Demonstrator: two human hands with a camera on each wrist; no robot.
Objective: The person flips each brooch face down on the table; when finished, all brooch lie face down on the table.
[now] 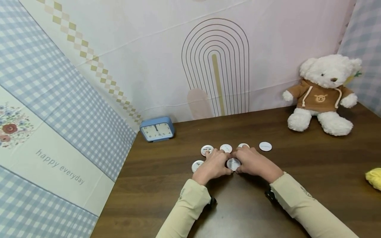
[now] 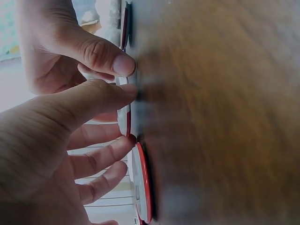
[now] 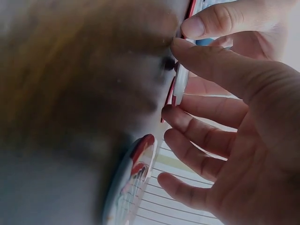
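Observation:
A round white disc (image 1: 233, 164) with a red edge lies on the table between both hands. My left hand (image 1: 212, 165) holds its left side with thumb and fingertips; in the left wrist view the left hand's thumb is against the disc (image 2: 123, 117). From the other side my right hand (image 1: 255, 162) pinches it, thumb in front and fingers behind. In the right wrist view the two thumbs nearly touch at the disc's edge (image 3: 181, 82). Beside the left hand lie a printed disc (image 1: 206, 150) and a partly covered disc (image 1: 196, 165).
Behind the hands are a white disc (image 1: 226, 148) and a partly hidden disc (image 1: 243, 145); another disc (image 1: 265, 146) lies farther right. A blue clock (image 1: 157, 129) stands back left on the wooden table (image 1: 143, 198). A teddy bear (image 1: 321, 96) sits back right, near yellow yarn (image 1: 374, 178).

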